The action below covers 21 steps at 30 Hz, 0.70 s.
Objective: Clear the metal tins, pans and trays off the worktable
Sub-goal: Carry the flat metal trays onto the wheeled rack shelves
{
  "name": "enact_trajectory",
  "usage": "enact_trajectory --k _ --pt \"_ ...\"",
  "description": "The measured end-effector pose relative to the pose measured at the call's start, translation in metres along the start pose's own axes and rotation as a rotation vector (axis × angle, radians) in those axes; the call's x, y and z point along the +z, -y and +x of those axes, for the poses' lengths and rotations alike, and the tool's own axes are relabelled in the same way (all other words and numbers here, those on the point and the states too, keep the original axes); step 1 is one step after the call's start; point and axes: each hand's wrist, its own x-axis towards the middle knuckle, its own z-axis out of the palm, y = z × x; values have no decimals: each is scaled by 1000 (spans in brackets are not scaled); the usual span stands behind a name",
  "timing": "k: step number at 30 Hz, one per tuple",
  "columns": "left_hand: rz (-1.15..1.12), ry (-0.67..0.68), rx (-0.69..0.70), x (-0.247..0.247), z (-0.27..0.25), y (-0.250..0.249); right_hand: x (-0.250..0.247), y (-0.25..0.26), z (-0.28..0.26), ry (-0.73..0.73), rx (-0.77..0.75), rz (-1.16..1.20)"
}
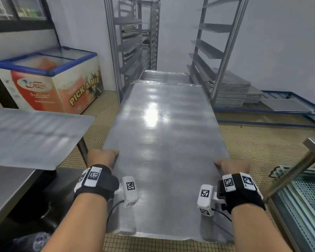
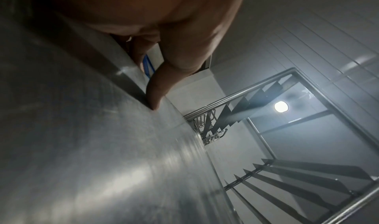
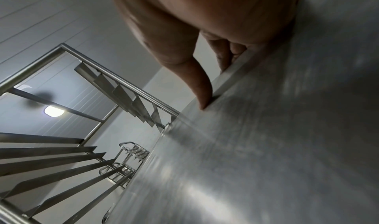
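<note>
- Overhead, head view: one large flat metal tray [image 1: 162, 142], held level above the tiled floor [image 1: 253, 142], long axis pointing away from the person. Left hand [image 1: 103, 158] grips its left edge, right hand [image 1: 232, 165] its right edge, thumbs on top. Bench [image 1: 25, 135] to the left, apart from the tray. Two steel racks [image 1: 131, 42] ahead; a second tray [image 1: 164, 76] lies beyond the held one. Stacked trays [image 1: 229, 90] on a blue floor frame at right. Chest freezer [image 1: 49, 80] at left.
- Left wrist view: thumb [image 2: 156, 98] pressed on the tray's upper face [image 2: 92, 146], fingers [image 2: 141, 55] curled under the rim. Rack [image 2: 287, 98] and ceiling lamp [image 2: 281, 106] above.
- Right wrist view: thumb [image 3: 202, 96] on the tray surface [image 3: 266, 146], fingers [image 3: 225, 57] wrapped below the edge. Rack runners [image 3: 61, 154] at left.
</note>
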Motion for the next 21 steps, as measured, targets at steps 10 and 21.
enact_trajectory --k 10,21 --pt "33 -3 9 65 54 -44 42 59 68 -14 -26 -49" --pt "106 52 85 138 131 -121 105 146 126 27 -149 -118"
